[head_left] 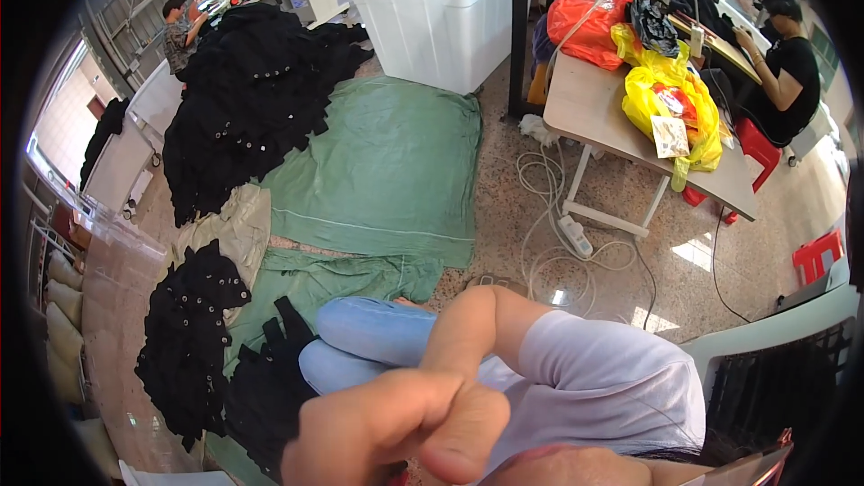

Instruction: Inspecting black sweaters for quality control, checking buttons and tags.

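My right hand (387,432) is raised very close to the camera at the lower middle, its fingers loosely curled and the thumb beside them. Nothing shows in it. The forearm bends at the elbow (486,301) into a white short sleeve (603,378). Below it are my knees in light blue jeans (360,333). My left hand is out of the picture. A small pile of black garment pieces with metal snaps (189,342) lies on the floor left of my knees. More black pieces (261,387) lie against my legs.
A large heap of black garments (243,99) lies on green cloth (387,171). Behind stands a white plastic tub (441,13). A table (594,112) holds yellow and red bags (670,94). A power strip (573,236) with cables lies below. Seated people work at the right (783,72) and far left (180,31).
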Tool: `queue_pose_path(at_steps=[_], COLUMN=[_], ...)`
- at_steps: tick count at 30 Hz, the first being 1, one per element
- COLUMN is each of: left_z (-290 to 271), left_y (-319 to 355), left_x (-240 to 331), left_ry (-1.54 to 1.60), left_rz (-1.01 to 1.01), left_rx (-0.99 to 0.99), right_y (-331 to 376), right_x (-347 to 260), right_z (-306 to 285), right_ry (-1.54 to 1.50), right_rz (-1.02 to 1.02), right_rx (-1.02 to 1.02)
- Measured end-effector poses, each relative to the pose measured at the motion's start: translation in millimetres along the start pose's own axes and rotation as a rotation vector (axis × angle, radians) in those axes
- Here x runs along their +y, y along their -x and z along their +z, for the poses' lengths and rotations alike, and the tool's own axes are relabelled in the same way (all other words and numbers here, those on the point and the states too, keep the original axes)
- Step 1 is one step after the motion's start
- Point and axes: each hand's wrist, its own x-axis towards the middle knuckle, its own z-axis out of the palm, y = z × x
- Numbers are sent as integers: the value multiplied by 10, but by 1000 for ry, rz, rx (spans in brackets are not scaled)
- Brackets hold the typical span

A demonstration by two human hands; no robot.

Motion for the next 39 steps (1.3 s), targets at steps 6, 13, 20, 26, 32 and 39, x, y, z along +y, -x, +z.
queue_pose_path(at_steps=[6,13,20,26,32,39], left_z=[-1203,-3018,-4289,-3989,-4303,-5414], left_y=[718,1013,902,599,821,1264], left_x=[66,-590,-1056,-843,-933,-1150], left_ry=[-591,-1310,-1996,-2238,-2180,-2340], left_rz=[73,161,153,-770,-300,-52], left_rx=[52,163,155,-2,61,-5], right_y=[267,160,669,1119,1141,567], right_x=[49,649,705,509,578,373], right_z=[-87,-1306,-2582,-3352,-3295,-2429], right_ry=[-250,854,1821,2465,2415,1349], right_rz=[257,448,510,318,398,150], right_rx=[122,-1088,-705,-738,-777,-96])
